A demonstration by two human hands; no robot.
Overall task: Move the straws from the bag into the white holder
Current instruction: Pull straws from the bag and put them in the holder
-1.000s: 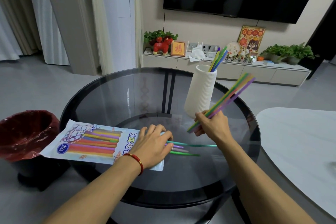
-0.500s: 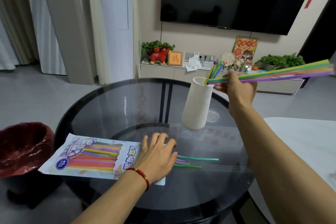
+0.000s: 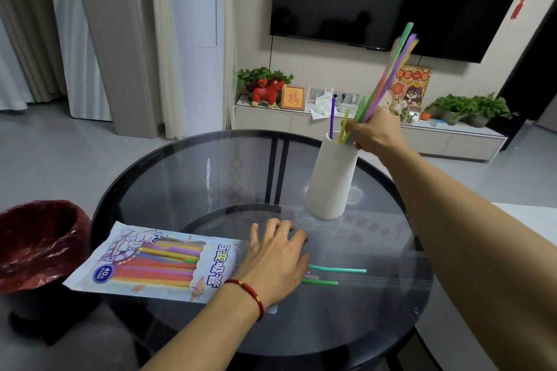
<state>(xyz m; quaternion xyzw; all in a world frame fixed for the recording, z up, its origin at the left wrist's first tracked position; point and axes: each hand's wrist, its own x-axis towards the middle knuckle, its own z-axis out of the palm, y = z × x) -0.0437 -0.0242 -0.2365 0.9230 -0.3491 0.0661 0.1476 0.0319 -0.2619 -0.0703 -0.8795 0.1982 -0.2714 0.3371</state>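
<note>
Right hand grips a bunch of straws, tilted, lower ends at the white holder's mouth on the table. Insertion step, I judge; next, release them. Left hand, fingers spread, pins the bag, more straws inside.

From my seat the bench reads as dark smoked glass, smooth and glossy, with pale reflections across it and a black rim. The white holder looks matt, like unglazed ceramic or plastic, smooth above and finely ribbed on its lower half. The bag is thin printed plastic film with a soft sheen. The straws in my right hand look like smooth, bright plastic, as do the 2 loose straws on the glass. The bin liner is crinkled, shiny dark-red plastic. A red cord bracelet carries small gold-coloured beads.
</note>
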